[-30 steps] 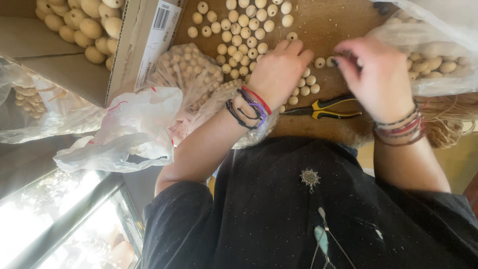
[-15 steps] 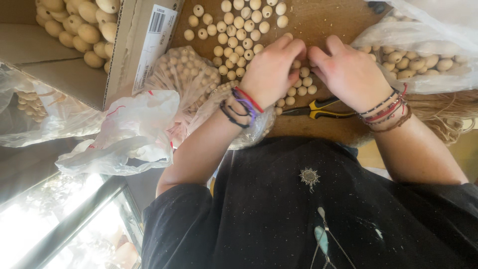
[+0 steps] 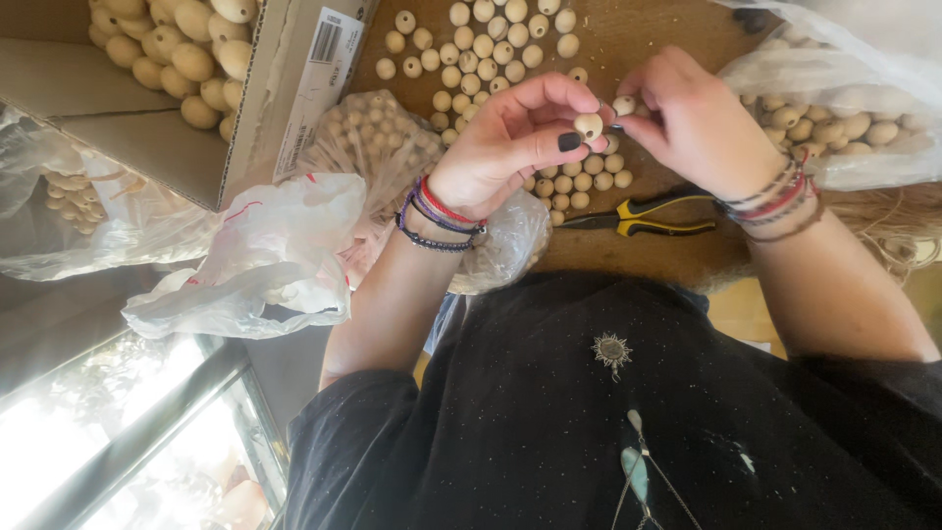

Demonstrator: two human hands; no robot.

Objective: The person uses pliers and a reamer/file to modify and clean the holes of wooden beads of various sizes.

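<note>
Our left hand (image 3: pixel 500 147) pinches one pale wooden bead (image 3: pixel 588 126) between thumb and forefinger, and our right hand (image 3: pixel 702 123) grips a second bead (image 3: pixel 624 105) at its fingertips, the two beads almost touching above the wooden surface (image 3: pixel 638 39). Beneath and beyond the hands lie loose beads (image 3: pixel 481 44), too many to count surely, some hidden by our fingers. Just under the right wrist rests one pair of yellow-handled pliers (image 3: pixel 643 218). Right of the right hand sits a clear bag of beads (image 3: pixel 844 128); left of the left hand are a mesh bag of beads (image 3: pixel 368 142), a crumpled white plastic bag (image 3: pixel 260 255) and a cardboard box (image 3: pixel 147 147) of larger beads. Half a second ago both hands lay flat on the loose beads; now they have lifted, each with a bead.
</note>
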